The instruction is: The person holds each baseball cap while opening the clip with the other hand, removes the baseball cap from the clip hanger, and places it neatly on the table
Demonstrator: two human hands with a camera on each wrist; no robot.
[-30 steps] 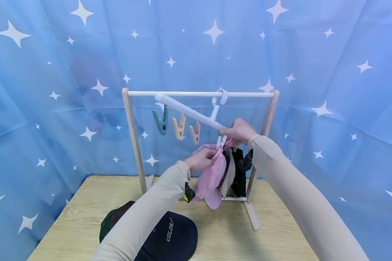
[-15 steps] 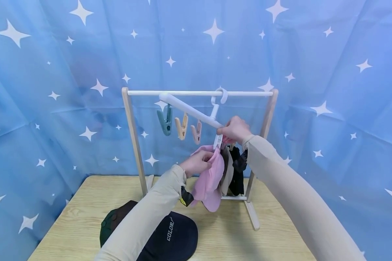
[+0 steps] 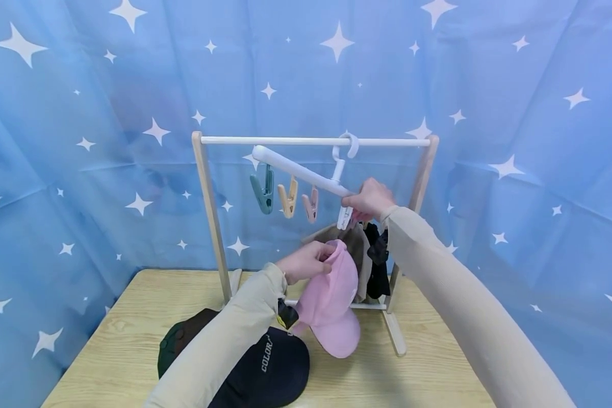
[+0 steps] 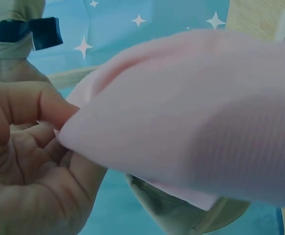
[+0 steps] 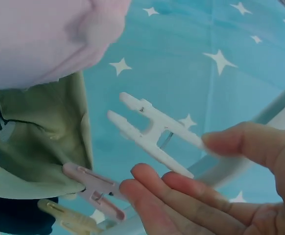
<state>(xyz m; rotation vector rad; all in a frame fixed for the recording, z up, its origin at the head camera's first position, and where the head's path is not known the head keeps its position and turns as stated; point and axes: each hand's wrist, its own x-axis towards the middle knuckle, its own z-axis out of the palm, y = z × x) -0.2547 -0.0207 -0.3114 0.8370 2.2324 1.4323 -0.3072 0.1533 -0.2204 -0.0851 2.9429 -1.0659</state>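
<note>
My left hand [image 3: 306, 262] pinches the edge of a pink cap [image 3: 331, 294] between thumb and fingers, its brim hanging downward. Just above the cap, a white clothespin [image 3: 344, 217] hangs from a white hanger [image 3: 301, 171]. In the right wrist view, my right hand [image 5: 221, 191] has its thumb on one handle of this clothespin and fingers at the other. The clothespin's tips stand apart, with no cloth between them. Behind the pink cap, a tan cap [image 5: 44, 117] hangs close to a pink clothespin [image 5: 96, 192].
The hanger hooks over the white rail [image 3: 270, 140] of a wooden rack. Green [image 3: 264, 192], yellow [image 3: 288, 198] and pink clothespins hang along its left half. Dark caps [image 3: 285, 362] lie on the wooden table [image 3: 117, 328], one lettered; black cloth [image 3: 378, 272] hangs at right.
The pink cap has come away from the white clothespin and dropped lower in my left hand, uncovering more of the tan cap. My right hand has stayed at the clothespin.
</note>
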